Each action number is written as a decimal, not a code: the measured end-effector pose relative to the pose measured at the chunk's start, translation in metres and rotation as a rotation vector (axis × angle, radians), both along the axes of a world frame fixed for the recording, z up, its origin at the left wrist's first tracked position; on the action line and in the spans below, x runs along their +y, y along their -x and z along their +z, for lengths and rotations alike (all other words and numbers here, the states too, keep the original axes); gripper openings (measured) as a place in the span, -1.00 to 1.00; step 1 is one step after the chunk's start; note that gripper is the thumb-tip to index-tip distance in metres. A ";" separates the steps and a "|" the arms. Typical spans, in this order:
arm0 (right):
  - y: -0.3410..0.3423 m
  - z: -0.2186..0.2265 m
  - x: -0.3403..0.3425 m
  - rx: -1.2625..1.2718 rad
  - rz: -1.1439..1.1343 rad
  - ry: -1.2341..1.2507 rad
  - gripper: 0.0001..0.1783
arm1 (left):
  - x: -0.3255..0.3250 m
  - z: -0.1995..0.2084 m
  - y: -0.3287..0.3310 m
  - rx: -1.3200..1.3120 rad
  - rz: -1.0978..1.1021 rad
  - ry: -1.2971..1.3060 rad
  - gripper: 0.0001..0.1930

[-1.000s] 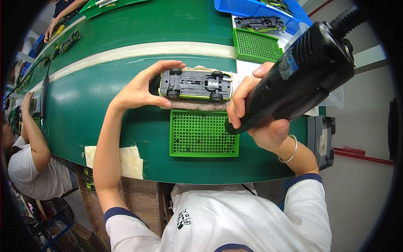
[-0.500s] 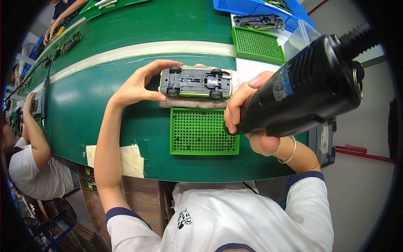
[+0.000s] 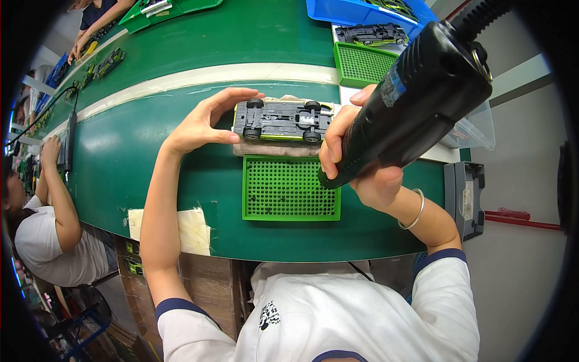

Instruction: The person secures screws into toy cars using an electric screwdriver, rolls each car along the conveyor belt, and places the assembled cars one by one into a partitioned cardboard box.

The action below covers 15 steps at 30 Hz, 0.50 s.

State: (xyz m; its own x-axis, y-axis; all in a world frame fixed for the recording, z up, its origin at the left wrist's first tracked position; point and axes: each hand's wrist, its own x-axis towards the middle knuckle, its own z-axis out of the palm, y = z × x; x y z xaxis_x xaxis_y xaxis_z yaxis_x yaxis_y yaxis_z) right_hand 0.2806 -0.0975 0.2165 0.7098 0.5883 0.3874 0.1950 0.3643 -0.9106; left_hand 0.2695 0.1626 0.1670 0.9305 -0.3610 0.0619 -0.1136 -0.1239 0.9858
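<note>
Where the green worktable point(image 3: 114, 172) extends under both hands, the black, cylindrical power tool point(image 3: 416, 99) is clasped in the curled right hand point(image 3: 380, 188), and just beyond the green perforated tray point(image 3: 291, 218) the upturned model car point(image 3: 277, 119) rests on a greyish cloth pad point(image 3: 277, 149), showing a dark-grey underside, lime-yellow edges and black wheels. Compared with half a second ago, the power tool's rear end sits farther toward the worktable's far side, while the left hand point(image 3: 193, 128) keeps the car's left end pinched between thumb and fingers. The car lies wheels-up, its long axis running left to right.
</note>
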 end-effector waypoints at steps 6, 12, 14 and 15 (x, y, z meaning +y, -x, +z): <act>0.000 0.023 -0.003 -0.036 -0.025 -0.002 0.01 | 0.004 0.000 0.001 0.020 -0.008 0.055 -0.31; -0.007 0.049 0.006 -0.106 -0.106 -0.049 0.07 | -0.006 0.006 0.003 0.146 0.082 0.059 -0.57; -0.019 0.054 0.018 -0.208 0.008 -0.322 0.10 | -0.007 0.003 0.002 0.153 0.072 0.084 -0.56; -0.019 0.060 0.023 -0.213 0.013 -0.325 0.10 | -0.008 0.004 0.002 0.164 0.071 0.082 -0.55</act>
State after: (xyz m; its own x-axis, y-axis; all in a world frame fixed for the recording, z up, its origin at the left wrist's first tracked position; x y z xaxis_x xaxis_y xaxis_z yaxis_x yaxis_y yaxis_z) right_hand 0.2997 -0.0742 0.2760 0.5871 0.4187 0.6929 0.3606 0.6310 -0.6869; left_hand 0.2679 0.1551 0.1708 0.9533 -0.2945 -0.0666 0.0559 -0.0446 0.9974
